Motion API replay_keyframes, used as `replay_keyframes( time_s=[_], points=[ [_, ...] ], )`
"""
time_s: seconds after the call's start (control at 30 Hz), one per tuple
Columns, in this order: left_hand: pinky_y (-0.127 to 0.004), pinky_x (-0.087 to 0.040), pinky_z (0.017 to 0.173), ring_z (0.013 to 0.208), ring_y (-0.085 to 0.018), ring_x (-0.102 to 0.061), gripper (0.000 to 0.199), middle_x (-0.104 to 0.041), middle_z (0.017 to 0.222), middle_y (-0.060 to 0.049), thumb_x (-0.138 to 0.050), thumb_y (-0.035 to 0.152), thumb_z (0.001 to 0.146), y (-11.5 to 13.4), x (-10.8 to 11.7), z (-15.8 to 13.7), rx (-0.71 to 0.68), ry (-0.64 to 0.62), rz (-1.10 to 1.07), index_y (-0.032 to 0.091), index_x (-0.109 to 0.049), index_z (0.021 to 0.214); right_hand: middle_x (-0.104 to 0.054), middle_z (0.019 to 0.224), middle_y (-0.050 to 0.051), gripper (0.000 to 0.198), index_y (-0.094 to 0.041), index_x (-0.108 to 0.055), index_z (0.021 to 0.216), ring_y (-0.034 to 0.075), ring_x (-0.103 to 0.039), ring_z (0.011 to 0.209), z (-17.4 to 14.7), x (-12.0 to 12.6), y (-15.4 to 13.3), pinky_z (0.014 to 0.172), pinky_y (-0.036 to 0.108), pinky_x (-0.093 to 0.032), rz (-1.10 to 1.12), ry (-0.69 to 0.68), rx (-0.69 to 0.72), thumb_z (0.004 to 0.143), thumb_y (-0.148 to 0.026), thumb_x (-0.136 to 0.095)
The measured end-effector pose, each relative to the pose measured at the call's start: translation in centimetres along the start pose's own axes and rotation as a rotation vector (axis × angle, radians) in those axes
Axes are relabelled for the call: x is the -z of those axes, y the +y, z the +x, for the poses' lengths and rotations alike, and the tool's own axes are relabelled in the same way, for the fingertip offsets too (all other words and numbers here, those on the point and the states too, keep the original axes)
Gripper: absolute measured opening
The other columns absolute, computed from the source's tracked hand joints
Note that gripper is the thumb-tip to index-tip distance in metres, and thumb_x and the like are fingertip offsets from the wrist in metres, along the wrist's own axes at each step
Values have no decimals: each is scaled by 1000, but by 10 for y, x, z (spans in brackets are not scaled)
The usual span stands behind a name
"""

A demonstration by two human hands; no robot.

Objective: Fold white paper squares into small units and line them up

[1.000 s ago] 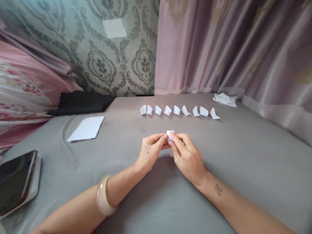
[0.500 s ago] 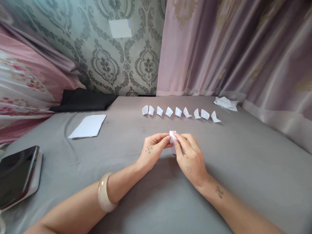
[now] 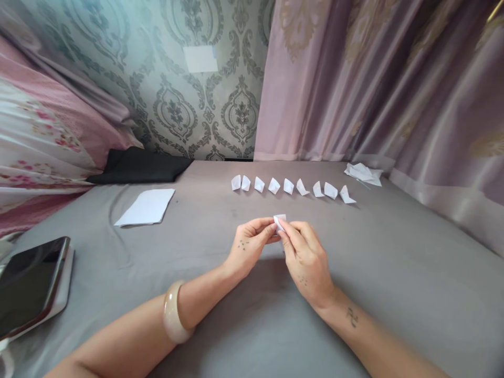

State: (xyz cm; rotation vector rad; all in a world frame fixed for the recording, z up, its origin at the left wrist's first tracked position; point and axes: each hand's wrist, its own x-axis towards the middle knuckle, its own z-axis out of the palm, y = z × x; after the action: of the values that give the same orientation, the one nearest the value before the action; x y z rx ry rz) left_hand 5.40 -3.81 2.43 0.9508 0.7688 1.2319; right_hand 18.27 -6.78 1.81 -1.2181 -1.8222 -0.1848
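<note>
A small piece of folded white paper (image 3: 279,218) is held just above the grey cloth, pinched between both hands. My left hand (image 3: 252,242) grips its left side with thumb and fingers. On the right side, my right hand (image 3: 307,254) presses thumb and index finger against the paper and covers much of it. The upper edge of the paper sticks out above the fingertips; its lower part is mostly hidden. Beyond the hands stands a row of several small folded paper pieces (image 3: 274,186), white and pointed at the corners.
To the left lies a stack of white paper sheets (image 3: 146,207). A dark-screened tablet or phone (image 3: 33,286) sits at the near left. Behind are a black cloth (image 3: 139,164) and, at far right, loose white papers (image 3: 363,173). Grey cloth (image 3: 394,262) covers the surface.
The fingers have shifted slightly on the paper, and its top edge now shows wider and tilted. The whole view has moved a little; the row of folded pieces stays put.
</note>
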Motion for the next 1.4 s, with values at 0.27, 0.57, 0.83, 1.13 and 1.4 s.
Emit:
replay_keyframes(
  time_s=[0.27, 0.57, 0.83, 1.13, 1.4],
  points=[
    [-38, -55, 87, 91, -22, -68, 27, -75, 91, -6, -72, 31, 75, -1, 2, 1, -16, -35, 23, 17, -74, 99, -61, 87, 5, 41, -25, -55, 131, 16, -57, 78, -1, -1, -1, 72, 29, -48, -96, -9, 34, 92, -11, -47],
    [-40, -55, 86, 89, -23, -69, 28, -75, 88, -7, -73, 34, 74, 0, 0, -1, -31, -31, 24, 17, -75, 96, -62, 75, 3, 29, -22, -65, 116, 14, -56, 68, 6, 0, -4, 66, 27, -44, -186, -16, 13, 94, -19, -46],
    [-38, -56, 83, 80, -21, -70, 25, -75, 87, -6, -73, 32, 75, 0, 0, -1, -43, -43, 54, 17, -76, 94, -62, 75, 4, 23, -21, -69, 91, 14, -57, 68, 13, 3, -9, 63, 27, -41, -174, -29, -52, 93, -21, -46],
    [-36, -55, 82, 85, -21, -67, 24, -74, 92, -6, -71, 32, 76, 3, 2, 0, -52, -57, 119, 18, -75, 94, -59, 74, 2, 20, -20, -66, 78, 12, -54, 62, 22, 8, -8, 58, 25, -43, 220, -85, -310, 89, -26, -51],
    [-27, -46, 79, 85, -16, -60, 15, -71, 86, -4, -71, 31, 76, 10, 3, 1, -63, -47, 181, 18, -76, 80, -57, 72, 1, 23, -17, -65, 70, 11, -53, 61, 24, 11, -1, 57, 24, -42, 425, -175, -460, 87, -29, -54]
  ],
)
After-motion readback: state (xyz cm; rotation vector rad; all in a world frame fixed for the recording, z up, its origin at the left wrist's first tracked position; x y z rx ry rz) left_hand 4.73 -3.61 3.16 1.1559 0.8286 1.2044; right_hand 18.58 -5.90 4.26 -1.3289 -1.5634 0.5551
